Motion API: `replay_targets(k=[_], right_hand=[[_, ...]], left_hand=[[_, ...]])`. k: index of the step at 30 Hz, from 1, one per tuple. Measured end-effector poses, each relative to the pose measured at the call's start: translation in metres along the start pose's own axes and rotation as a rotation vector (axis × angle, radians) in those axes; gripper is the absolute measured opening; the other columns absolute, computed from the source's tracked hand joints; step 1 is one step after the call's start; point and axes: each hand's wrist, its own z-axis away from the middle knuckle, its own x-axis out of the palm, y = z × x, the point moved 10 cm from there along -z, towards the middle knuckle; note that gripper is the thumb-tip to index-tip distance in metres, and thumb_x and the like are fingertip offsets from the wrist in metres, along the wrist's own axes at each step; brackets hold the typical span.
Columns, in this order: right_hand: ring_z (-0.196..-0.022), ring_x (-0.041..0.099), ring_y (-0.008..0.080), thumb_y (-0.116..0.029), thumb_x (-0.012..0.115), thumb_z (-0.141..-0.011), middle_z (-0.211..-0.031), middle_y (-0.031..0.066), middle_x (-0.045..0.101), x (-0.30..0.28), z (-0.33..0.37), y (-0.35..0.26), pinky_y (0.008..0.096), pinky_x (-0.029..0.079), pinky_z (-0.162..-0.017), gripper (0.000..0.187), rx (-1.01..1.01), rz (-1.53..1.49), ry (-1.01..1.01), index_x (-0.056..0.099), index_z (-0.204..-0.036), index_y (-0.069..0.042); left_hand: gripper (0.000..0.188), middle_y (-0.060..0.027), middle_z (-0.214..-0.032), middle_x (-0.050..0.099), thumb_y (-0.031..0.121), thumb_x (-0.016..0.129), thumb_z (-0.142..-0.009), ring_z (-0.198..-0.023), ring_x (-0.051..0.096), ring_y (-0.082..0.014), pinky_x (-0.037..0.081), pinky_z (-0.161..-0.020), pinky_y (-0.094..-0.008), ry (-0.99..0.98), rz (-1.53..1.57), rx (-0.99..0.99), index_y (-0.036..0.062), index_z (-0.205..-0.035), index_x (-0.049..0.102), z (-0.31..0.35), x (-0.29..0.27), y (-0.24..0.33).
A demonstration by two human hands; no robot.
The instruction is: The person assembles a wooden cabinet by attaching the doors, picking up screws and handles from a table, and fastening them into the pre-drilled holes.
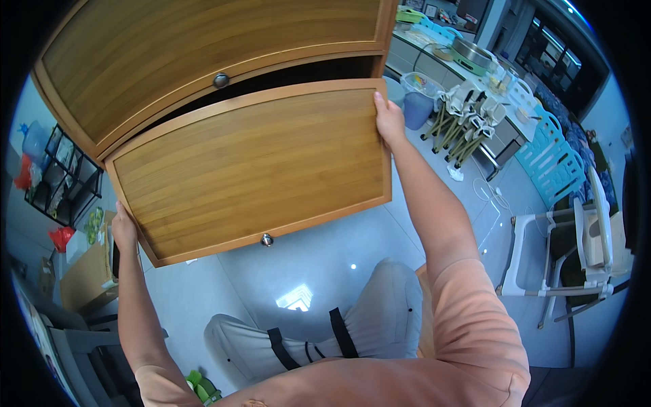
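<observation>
Both my hands are on a wooden flap door (pixel 251 166) with a framed edge and a round metal knob (pixel 266 240). My left hand (pixel 123 229) grips its lower left edge, fingers mostly hidden behind it. At the upper right edge, my right hand (pixel 388 122) holds on, with the thumb on the front face and the other fingers out of sight. The flap tilts out from the wooden cabinet (pixel 100 154), and a dark gap shows along its top. Just above is a matching closed flap (pixel 210 41) with its own metal knob (pixel 221 80).
A black rack (pixel 64 176) and a cardboard box (pixel 88 275) stand at left. On the right are folded stools (pixel 468 119), a blue bin (pixel 418 108), a long table (pixel 434 60), a light blue play fence (pixel 553 159) and a white-framed high chair (pixel 529 254). A cable lies on the tiled floor (pixel 325 261).
</observation>
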Motion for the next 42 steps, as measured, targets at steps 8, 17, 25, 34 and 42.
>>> replay_targets(k=[8,17,25,34,42], right_hand=[[-0.093,0.057,0.0357,-0.049,0.049,-0.084,-0.097,0.0209,0.061,0.011,-0.028,-0.011,0.0381,0.043,-0.081,0.05,-0.012,0.05,0.018,0.061,-0.098,-0.002],[-0.09,0.058,0.033,-0.049,0.048,-0.084,-0.093,0.0183,0.063,0.013,-0.037,-0.032,0.038,0.044,-0.078,0.049,-0.011,0.068,-0.019,0.062,-0.096,-0.003],[-0.09,0.058,0.0332,-0.046,0.053,-0.082,-0.092,0.0173,0.063,0.01,-0.021,-0.046,0.0382,0.045,-0.078,0.048,-0.023,0.098,0.047,0.055,-0.108,-0.006],[-0.086,0.059,0.0338,-0.039,0.054,-0.084,-0.094,0.0159,0.064,0.007,-0.013,-0.059,0.0381,0.046,-0.076,0.057,-0.185,0.056,0.08,0.033,-0.134,-0.023],[-0.084,0.06,0.0328,-0.038,0.053,-0.085,-0.094,0.0149,0.064,0.007,-0.013,-0.061,0.0387,0.046,-0.074,0.052,-0.193,0.036,0.093,0.036,-0.133,-0.029]], left_hand=[[0.038,-0.0162,-0.114,0.051,0.032,0.049,-0.087,-0.108,0.047,-0.032,0.036,-0.09,-0.0387,0.539,-0.334,0.293,0.0058,-0.114,0.051,0.034,-0.046,0.103],[0.04,-0.0119,-0.126,0.043,0.011,0.059,-0.077,-0.118,0.039,-0.0307,0.03,-0.097,-0.042,0.185,-0.198,1.209,0.0095,-0.116,0.048,0.157,0.051,0.362],[0.046,-0.0089,-0.136,0.033,0.018,0.061,-0.078,-0.126,0.03,-0.03,0.026,-0.102,-0.0443,0.19,-0.294,1.274,0.0139,-0.121,0.046,0.159,0.1,0.436],[0.053,-0.0073,-0.144,0.02,0.028,0.059,-0.08,-0.131,0.02,-0.0286,0.02,-0.105,-0.0463,0.253,-0.517,1.216,0.0198,-0.129,0.04,0.132,0.109,0.444],[0.054,-0.0077,-0.143,0.022,0.024,0.06,-0.078,-0.131,0.022,-0.0285,0.02,-0.106,-0.0457,0.254,-0.516,1.24,0.0186,-0.129,0.041,0.135,0.106,0.445]])
